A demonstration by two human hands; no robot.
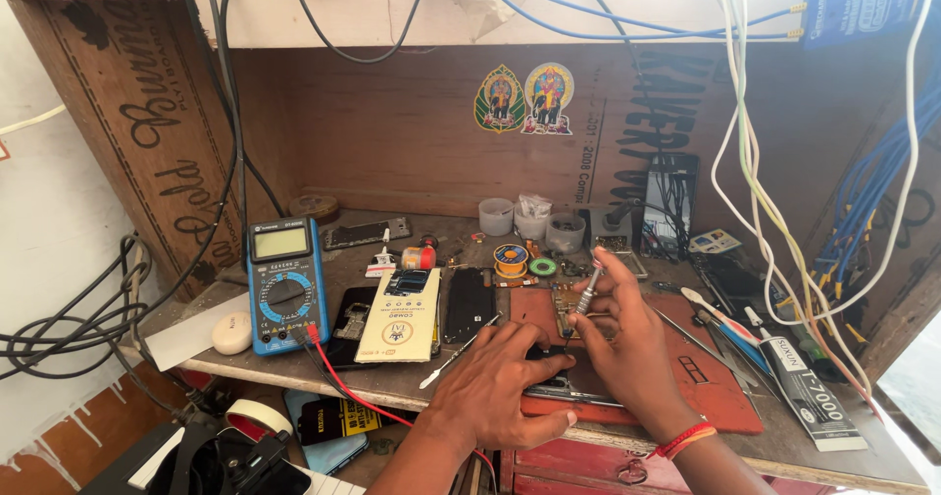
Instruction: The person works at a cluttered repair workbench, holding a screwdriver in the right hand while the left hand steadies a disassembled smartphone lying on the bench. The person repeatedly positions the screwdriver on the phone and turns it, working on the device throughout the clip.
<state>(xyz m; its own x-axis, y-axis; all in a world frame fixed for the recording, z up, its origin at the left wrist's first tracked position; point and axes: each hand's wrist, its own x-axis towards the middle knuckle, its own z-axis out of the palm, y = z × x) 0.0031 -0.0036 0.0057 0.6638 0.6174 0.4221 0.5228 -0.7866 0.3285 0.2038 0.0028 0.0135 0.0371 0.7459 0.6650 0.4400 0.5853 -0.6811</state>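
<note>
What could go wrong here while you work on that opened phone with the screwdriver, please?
The screwdriver in the right hand stands upright over the opened phone; a slip could scratch the exposed board. The left hand presses the phone near the table edge, so it might slide off. The red probe lead trails near the left wrist and could snag, tugging the blue multimeter.

bench [392, 382] | red mat [720, 397] | blue multimeter [286, 284] (upright) | tweezers [459, 351]
</note>
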